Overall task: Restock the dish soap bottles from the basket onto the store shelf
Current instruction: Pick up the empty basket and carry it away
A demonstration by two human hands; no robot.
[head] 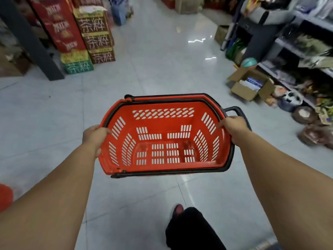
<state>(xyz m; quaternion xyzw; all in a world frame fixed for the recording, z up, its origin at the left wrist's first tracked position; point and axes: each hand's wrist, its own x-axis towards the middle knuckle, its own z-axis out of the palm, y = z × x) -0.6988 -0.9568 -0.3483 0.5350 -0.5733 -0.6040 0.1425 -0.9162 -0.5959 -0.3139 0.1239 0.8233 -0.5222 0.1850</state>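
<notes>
The red shopping basket point(162, 123) hangs level over the tiled floor point(153, 60) in a store aisle, carried at both ends. The left hand point(94, 137) grips its left rim with the fingers curled over the edge. The right hand point(232, 129) grips the right rim, just beside the black pull handle point(236, 110). The carry handles point(171, 95) lie folded down along the rim.

The basket's slotted bottom is bare, and no dish soap bottles show anywhere in view. The unloading therefore looks finished, or the basket is on its way to be filled; I cannot tell which. Either way this is a carrying step, not a placing one. The next move calls for walking the basket on with both hands keeping it level, or setting it down on open floor.

Stacked printed cartons point(95, 33) and a dark slanted post point(30, 38) stand to the left. To the right is a shelving unit point(288, 44) crowded with blurred goods, none readable as soap. An open cardboard box point(250, 85) and loose packets on the floor beside it narrow that side of the aisle. The person's dark trouser leg point(189, 230) and shoe point(177, 210) show below the basket.
</notes>
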